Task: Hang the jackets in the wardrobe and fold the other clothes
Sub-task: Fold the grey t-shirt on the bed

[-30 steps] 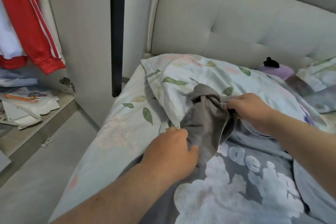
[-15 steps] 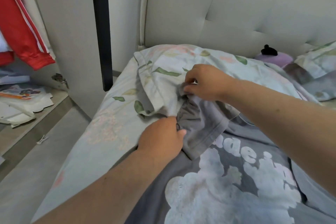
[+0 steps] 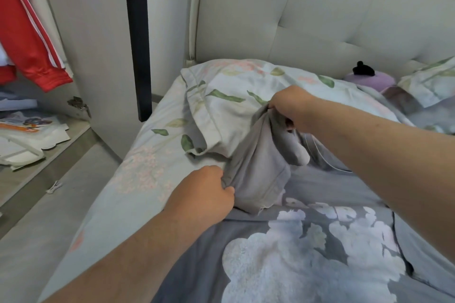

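A grey T-shirt (image 3: 307, 248) with a pale cloud print lies spread on the bed (image 3: 138, 179). Its left sleeve (image 3: 258, 167) is bunched and lifted off the bed. My left hand (image 3: 204, 192) pinches the sleeve's lower edge by the shoulder seam. My right hand (image 3: 293, 103) grips the sleeve's upper end, raised over the leaf-print pillow (image 3: 234, 96). A red jacket (image 3: 27, 39) with white stripes hangs in the open wardrobe at far left.
The padded headboard (image 3: 320, 15) stands behind the pillows. A purple plush (image 3: 369, 79) and a second pillow (image 3: 433, 81) lie at the back right. The wardrobe door (image 3: 98, 44) stands open beside the bed. Papers and boxes (image 3: 27, 138) cover the wardrobe floor.
My right hand has carried the bunched sleeve right and up off the bed, stretching it taller. My left hand keeps its pinch on the lower edge. The view has shifted slightly.
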`<action>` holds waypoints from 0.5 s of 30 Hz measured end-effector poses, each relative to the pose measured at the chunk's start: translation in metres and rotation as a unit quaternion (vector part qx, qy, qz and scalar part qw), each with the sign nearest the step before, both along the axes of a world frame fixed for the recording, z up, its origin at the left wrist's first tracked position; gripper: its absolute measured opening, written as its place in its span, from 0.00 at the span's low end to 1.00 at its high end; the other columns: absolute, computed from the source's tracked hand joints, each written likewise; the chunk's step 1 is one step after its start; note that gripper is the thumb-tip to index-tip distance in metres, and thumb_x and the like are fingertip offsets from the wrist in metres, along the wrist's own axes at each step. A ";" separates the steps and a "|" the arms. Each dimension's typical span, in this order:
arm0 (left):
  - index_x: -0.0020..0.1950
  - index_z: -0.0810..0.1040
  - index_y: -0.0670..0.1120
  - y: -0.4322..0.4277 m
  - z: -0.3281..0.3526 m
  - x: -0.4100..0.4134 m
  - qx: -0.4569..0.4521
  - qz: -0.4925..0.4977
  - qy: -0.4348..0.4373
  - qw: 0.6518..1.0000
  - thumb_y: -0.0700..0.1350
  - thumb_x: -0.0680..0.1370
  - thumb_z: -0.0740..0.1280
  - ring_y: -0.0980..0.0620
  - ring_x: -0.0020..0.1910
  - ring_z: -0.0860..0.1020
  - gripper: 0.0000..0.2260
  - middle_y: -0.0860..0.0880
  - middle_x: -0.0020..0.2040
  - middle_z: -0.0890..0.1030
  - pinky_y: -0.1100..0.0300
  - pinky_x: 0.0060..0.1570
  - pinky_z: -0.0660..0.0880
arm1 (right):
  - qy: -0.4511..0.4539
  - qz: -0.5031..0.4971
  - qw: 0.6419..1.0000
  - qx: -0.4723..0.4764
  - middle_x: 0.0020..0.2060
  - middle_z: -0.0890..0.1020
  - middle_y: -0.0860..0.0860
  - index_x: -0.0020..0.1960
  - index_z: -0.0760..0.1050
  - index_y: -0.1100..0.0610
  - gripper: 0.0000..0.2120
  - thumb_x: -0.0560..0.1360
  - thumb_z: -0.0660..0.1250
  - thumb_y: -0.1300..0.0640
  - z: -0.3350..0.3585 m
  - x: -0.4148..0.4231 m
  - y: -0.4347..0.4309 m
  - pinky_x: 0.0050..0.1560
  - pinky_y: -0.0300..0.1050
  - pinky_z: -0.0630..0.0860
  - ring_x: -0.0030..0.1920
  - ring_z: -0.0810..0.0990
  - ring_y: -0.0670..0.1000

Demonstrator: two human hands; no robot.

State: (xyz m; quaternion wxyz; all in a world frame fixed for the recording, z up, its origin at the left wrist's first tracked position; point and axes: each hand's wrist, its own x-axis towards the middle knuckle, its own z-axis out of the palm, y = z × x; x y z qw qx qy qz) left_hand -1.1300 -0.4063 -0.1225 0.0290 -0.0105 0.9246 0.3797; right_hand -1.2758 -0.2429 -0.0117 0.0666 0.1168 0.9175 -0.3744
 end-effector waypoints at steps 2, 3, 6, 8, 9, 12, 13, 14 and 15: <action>0.34 0.64 0.47 0.001 0.000 -0.005 0.008 0.000 0.001 1.000 0.49 0.76 0.66 0.56 0.31 0.69 0.15 0.53 0.31 0.70 0.61 0.29 0.61 | -0.004 -0.121 0.982 -0.146 0.33 0.72 0.54 0.36 0.68 0.58 0.11 0.75 0.56 0.66 0.005 -0.007 0.004 0.35 0.44 0.70 0.32 0.71 0.53; 0.34 0.64 0.47 0.000 0.001 -0.008 0.017 0.000 -0.002 1.000 0.48 0.76 0.66 0.56 0.30 0.69 0.15 0.53 0.31 0.70 0.62 0.29 0.61 | -0.002 -0.164 0.967 -0.197 0.32 0.71 0.54 0.35 0.69 0.59 0.11 0.73 0.55 0.67 0.006 -0.010 0.006 0.35 0.43 0.69 0.31 0.71 0.53; 0.35 0.67 0.46 -0.003 -0.002 -0.016 -0.004 -0.018 -0.050 0.999 0.47 0.75 0.67 0.53 0.32 0.70 0.12 0.51 0.32 0.71 0.60 0.30 0.64 | -0.034 -0.135 0.965 -0.223 0.35 0.75 0.55 0.39 0.72 0.61 0.08 0.74 0.56 0.67 0.006 -0.005 0.011 0.36 0.43 0.75 0.34 0.75 0.54; 0.35 0.67 0.46 -0.006 -0.003 -0.016 -0.045 -0.034 -0.088 0.994 0.46 0.74 0.67 0.52 0.34 0.72 0.11 0.50 0.33 0.73 0.59 0.32 0.66 | -0.020 -0.042 0.984 -0.173 0.38 0.79 0.57 0.44 0.73 0.62 0.07 0.77 0.57 0.66 0.006 0.005 0.021 0.32 0.42 0.78 0.33 0.79 0.53; 0.34 0.67 0.46 -0.004 0.000 -0.017 -0.062 -0.044 -0.100 0.992 0.47 0.72 0.66 0.52 0.34 0.73 0.11 0.51 0.34 0.74 0.59 0.31 0.66 | 0.035 -0.010 0.988 -0.148 0.39 0.81 0.58 0.47 0.74 0.61 0.06 0.77 0.59 0.67 0.008 0.010 0.034 0.32 0.43 0.79 0.32 0.80 0.52; 0.39 0.72 0.50 0.007 0.025 -0.025 -0.136 -0.058 -0.050 0.988 0.58 0.68 0.65 0.51 0.39 0.76 0.12 0.52 0.39 0.77 0.58 0.32 0.67 | 0.206 0.014 0.978 -0.026 0.42 0.84 0.58 0.48 0.79 0.59 0.11 0.73 0.61 0.69 0.013 0.034 0.089 0.43 0.49 0.77 0.38 0.80 0.53; 0.43 0.72 0.52 0.010 0.033 -0.033 -0.151 -0.051 0.000 0.987 0.61 0.68 0.64 0.50 0.43 0.77 0.14 0.53 0.43 0.76 0.57 0.35 0.68 | 0.225 0.011 0.973 0.049 0.45 0.84 0.55 0.49 0.79 0.56 0.13 0.72 0.61 0.69 0.011 0.042 0.109 0.48 0.47 0.76 0.43 0.80 0.53; 0.46 0.71 0.52 0.016 0.042 -0.042 -0.150 -0.048 0.053 0.986 0.61 0.70 0.65 0.48 0.47 0.76 0.15 0.53 0.46 0.75 0.55 0.38 0.69 | 0.217 0.002 0.969 0.118 0.49 0.84 0.53 0.52 0.80 0.55 0.16 0.72 0.60 0.69 0.008 0.052 0.132 0.52 0.44 0.72 0.49 0.79 0.54; 0.48 0.70 0.51 0.022 0.049 -0.051 -0.133 -0.046 0.101 0.985 0.60 0.72 0.67 0.46 0.51 0.76 0.15 0.52 0.49 0.74 0.54 0.42 0.70 | 0.185 0.000 0.966 0.178 0.54 0.82 0.52 0.55 0.80 0.55 0.19 0.72 0.59 0.70 0.003 0.061 0.153 0.55 0.42 0.70 0.55 0.78 0.54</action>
